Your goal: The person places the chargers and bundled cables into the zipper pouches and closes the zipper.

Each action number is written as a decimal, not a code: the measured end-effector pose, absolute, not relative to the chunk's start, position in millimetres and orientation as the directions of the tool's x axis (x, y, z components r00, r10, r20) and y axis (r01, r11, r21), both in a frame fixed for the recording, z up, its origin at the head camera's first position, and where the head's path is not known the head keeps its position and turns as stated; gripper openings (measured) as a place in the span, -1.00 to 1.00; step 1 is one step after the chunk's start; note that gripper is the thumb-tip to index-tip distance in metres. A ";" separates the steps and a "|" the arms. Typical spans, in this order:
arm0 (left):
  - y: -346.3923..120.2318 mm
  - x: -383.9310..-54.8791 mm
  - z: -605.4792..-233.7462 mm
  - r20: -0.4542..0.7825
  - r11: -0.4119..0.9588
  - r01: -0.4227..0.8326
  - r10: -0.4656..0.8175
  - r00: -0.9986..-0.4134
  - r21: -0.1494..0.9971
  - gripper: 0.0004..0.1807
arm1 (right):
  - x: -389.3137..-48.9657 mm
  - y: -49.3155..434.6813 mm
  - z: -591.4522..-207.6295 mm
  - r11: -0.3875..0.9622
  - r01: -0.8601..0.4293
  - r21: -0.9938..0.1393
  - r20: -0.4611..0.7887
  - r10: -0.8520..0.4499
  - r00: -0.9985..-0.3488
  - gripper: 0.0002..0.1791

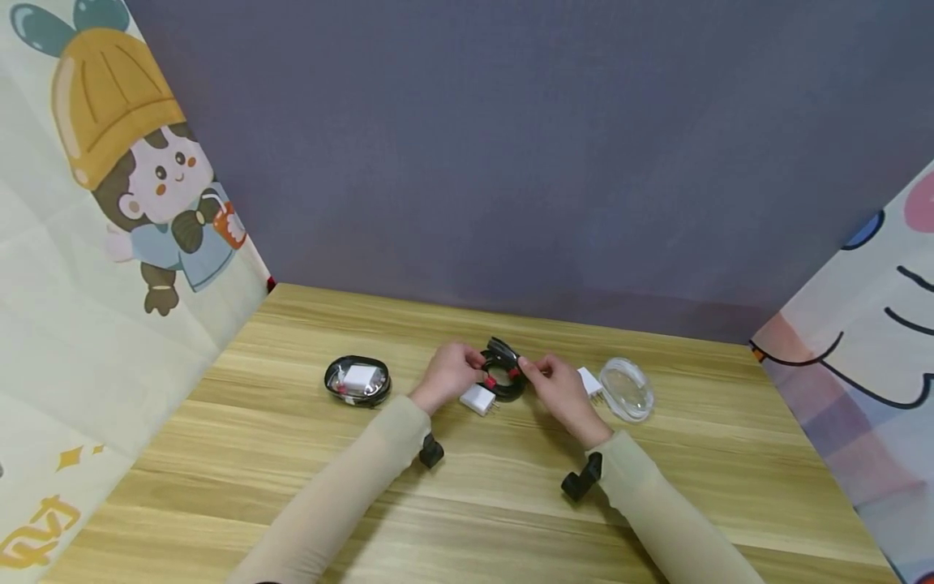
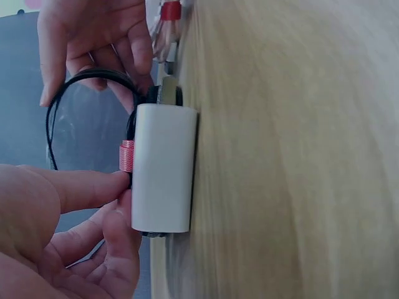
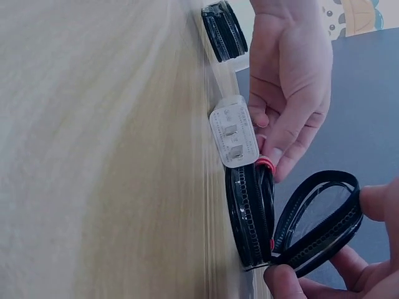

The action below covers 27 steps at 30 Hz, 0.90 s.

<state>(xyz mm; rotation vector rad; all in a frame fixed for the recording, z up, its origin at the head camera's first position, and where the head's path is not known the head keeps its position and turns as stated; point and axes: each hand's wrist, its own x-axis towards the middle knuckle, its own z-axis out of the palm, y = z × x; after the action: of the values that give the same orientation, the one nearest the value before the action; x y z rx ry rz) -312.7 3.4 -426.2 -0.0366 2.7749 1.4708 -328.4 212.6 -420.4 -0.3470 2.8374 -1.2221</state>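
A round black zip case [image 3: 246, 212] with a clear lid stands open on the table. Inside it lies a coiled black cable [image 3: 266, 187] with red bands. With thumb and fingertips my left hand [image 1: 454, 371] pinches the cable beside a red band [image 2: 126, 156]. My right hand [image 1: 560, 393] holds the raised lid [image 3: 318, 218] by its rim, thumb on one side and fingers on the other. Just in front of the case lies a white charger plug [image 1: 477, 399], close to the left fingertips. In the left wrist view this plug hides part of the case.
To the left, a closed black-rimmed clear case [image 1: 357, 380] contains a white plug. At right lie another white charger plug [image 1: 589, 381] and a round white-rimmed clear case [image 1: 626, 389]. A grey panel [image 1: 467, 162] rises behind the wooden table [image 1: 503, 519].
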 end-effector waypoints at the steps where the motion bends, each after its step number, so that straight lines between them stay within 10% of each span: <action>1: 3.1 -312.8 -426.5 -0.011 0.563 -0.021 -0.021 -1.000 0.826 -0.75 | -328.2 212.0 -420.2 0.667 -0.190 -0.721 0.056 -0.217 -0.975 -0.47; 27: -2.9 -311.5 -425.3 0.016 0.637 0.065 0.083 -0.996 0.768 -0.80 | -325.1 212.0 -417.9 0.627 -0.134 -0.767 -0.007 -0.217 -0.976 -0.35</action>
<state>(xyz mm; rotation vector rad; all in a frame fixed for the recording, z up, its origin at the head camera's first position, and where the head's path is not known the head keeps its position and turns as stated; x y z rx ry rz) -311.5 -2.9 -425.3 0.1273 2.8237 1.3229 -325.1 212.0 -417.9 -0.2976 2.7437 -1.2815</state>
